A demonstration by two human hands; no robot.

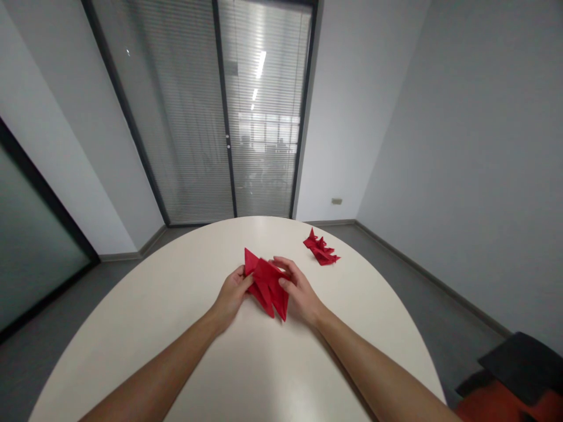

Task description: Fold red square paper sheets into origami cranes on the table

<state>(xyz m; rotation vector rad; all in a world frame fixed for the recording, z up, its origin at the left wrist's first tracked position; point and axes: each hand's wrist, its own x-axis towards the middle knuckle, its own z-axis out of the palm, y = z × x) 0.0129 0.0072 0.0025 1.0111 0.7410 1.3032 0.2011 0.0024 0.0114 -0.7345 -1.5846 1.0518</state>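
A folded piece of red paper or cloth [266, 282] with several pointed flaps is held between my two hands, over the middle of the table. My left hand [234, 293] grips its left side, thumb on top and fingers underneath. On the right side, my right hand [299, 288] pinches it with the thumb in front, the other fingers curving behind the far edge. Two long points hang down toward me, and one point sticks up at the far left. The underside is hidden.
The round cream table [185, 328] fills the foreground. Near its far right edge lies a second red folded piece [322, 248] with spiky points. A black and orange object [523, 375], perhaps a chair, stands at the lower right. Beyond are a glass partition with blinds [268, 117] and white walls.
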